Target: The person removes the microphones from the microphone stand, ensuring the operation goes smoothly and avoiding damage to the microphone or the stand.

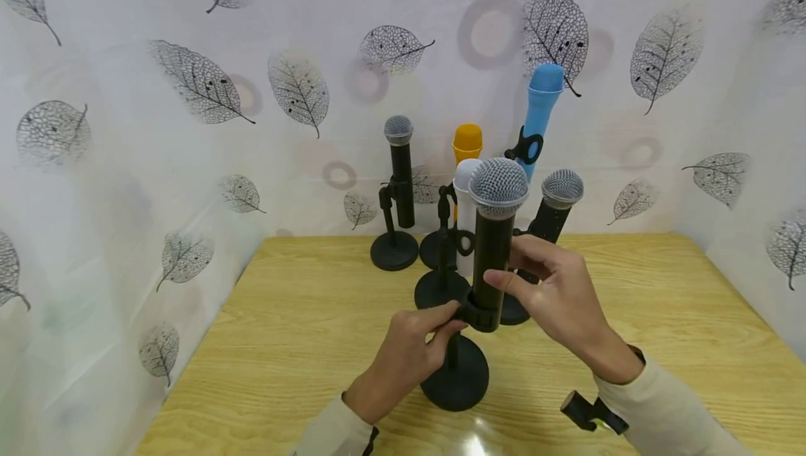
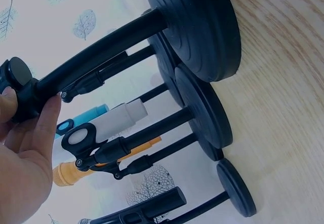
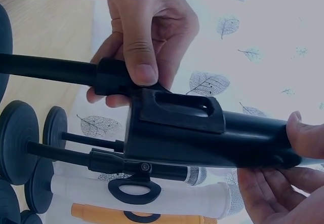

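Observation:
A black microphone (image 1: 494,250) with a silver mesh head stands nearly upright in the clip (image 3: 177,112) of the front desk stand (image 1: 456,379). My left hand (image 1: 409,344) pinches the stand just at the clip joint, thumb on one side and fingers behind, as the right wrist view shows. Higher up, my right hand (image 1: 563,295) holds the microphone's body between thumb and fingers. The lower end of the body sits inside the clip ring. In the left wrist view the stand's round base (image 2: 202,31) rests on the wooden table.
Behind stand several more microphones on black stands: a white one (image 1: 466,211), an orange one (image 1: 467,140), a tall blue one (image 1: 538,117), a black one (image 1: 401,169) at back left and another black one (image 1: 554,215) at right. A leaf-patterned curtain (image 1: 302,183) borders the table (image 1: 302,344).

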{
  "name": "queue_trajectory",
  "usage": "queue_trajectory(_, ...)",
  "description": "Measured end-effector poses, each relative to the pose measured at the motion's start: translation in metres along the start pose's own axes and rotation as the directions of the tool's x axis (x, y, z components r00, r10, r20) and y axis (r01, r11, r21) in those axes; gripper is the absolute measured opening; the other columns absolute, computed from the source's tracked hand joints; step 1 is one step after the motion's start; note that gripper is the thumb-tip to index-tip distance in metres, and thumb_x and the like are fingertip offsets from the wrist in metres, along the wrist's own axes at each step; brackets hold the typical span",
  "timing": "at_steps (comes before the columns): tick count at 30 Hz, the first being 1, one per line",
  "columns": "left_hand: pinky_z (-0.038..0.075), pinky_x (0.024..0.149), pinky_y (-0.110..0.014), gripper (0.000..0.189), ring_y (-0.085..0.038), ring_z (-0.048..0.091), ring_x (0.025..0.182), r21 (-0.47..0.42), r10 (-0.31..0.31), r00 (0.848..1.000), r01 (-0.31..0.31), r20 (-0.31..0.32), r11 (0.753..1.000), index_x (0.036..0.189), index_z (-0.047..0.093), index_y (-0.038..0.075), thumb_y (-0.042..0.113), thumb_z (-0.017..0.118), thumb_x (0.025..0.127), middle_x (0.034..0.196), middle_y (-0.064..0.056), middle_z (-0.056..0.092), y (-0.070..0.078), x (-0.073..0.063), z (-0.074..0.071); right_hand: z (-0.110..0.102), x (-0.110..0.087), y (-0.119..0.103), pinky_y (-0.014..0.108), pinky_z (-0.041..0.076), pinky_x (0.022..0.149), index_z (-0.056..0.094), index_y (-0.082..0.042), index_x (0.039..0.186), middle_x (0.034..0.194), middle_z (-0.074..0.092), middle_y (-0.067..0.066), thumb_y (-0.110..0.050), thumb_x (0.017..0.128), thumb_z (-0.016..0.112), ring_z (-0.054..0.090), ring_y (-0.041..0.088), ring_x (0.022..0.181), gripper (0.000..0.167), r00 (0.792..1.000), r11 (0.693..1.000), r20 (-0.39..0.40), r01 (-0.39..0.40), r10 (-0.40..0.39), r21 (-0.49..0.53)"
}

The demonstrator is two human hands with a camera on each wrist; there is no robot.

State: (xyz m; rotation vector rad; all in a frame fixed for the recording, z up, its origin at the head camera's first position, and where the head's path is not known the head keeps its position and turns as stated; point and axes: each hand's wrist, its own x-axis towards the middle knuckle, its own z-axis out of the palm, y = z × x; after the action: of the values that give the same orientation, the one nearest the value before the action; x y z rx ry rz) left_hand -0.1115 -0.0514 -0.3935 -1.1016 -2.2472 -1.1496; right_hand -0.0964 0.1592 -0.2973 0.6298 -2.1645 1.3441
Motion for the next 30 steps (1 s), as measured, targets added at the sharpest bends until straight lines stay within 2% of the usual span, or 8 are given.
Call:
queue_trajectory(11, 0.053, 0.073, -0.011, 0.014, -0.004, 0.071, 0.088, 0.003, -0.003, 1.000, 0.003, 0.002, 1.000, 0.111, 0.073, 0.008, 0.012, 0.068, 0.098, 0.099, -0.001, 0.076, 0.000, 0.000, 0.001, 0.000, 0.002, -0.002, 0.017, 0.055, 0.082, 0.075, -0.002, 0.108, 0.088, 0.072, 0.000, 0.008, 0.079, 0.082, 0.068, 0.011, 0.077, 0.031, 1.000, 1.000, 0.005, -0.017, 0.017, -0.005)
queue_trajectory(15, 0.054, 0.074, -0.012, 0.015, -0.004, 0.071, 0.089, -0.002, -0.006, 1.000, 0.006, 0.002, 1.000, 0.112, 0.073, 0.008, 0.012, 0.068, 0.099, 0.100, -0.002, 0.076, 0.000, 0.000, 0.000, -0.003, 0.005, -0.005, 0.017, 0.055, 0.082, 0.074, 0.000, 0.110, 0.090, 0.072, 0.002, 0.009, 0.080, 0.081, 0.069, 0.010, 0.079, 0.033, 1.000, 1.000, 0.005, -0.001, 0.001, -0.002)
queue_trajectory(19, 0.054, 0.074, -0.013, 0.015, -0.004, 0.071, 0.090, 0.000, -0.003, 1.000, 0.003, -0.010, 1.000, 0.112, 0.073, 0.008, 0.012, 0.068, 0.098, 0.101, -0.001, 0.076, 0.000, 0.000, 0.000, -0.010, 0.012, -0.011, 0.018, 0.056, 0.080, 0.074, 0.001, 0.111, 0.089, 0.073, 0.006, 0.012, 0.080, 0.080, 0.070, 0.010, 0.078, 0.034, 1.000, 1.000, -0.024, 0.018, -0.017, 0.024)
queue_trajectory(23, 0.055, 0.075, -0.014, 0.017, -0.006, 0.072, 0.090, -0.002, 0.001, 1.000, -0.001, -0.027, 1.000, 0.112, 0.073, 0.006, 0.011, 0.070, 0.096, 0.101, -0.002, 0.076, -0.001, -0.001, 0.002, -0.015, 0.018, -0.016, 0.019, 0.057, 0.076, 0.074, 0.001, 0.112, 0.087, 0.074, 0.004, 0.010, 0.082, 0.079, 0.071, 0.010, 0.078, 0.032, 0.999, 0.999, -0.038, 0.003, -0.001, 0.045)
queue_trajectory(30, 0.055, 0.074, -0.014, 0.018, -0.007, 0.072, 0.089, -0.006, 0.002, 0.999, -0.003, -0.038, 1.000, 0.113, 0.074, 0.006, 0.010, 0.071, 0.096, 0.101, -0.002, 0.076, -0.002, -0.001, 0.003, -0.016, 0.018, -0.017, 0.020, 0.057, 0.076, 0.074, 0.003, 0.110, 0.089, 0.074, 0.003, 0.013, 0.080, 0.079, 0.072, 0.011, 0.078, 0.031, 0.999, 0.999, -0.043, 0.015, -0.013, 0.050)
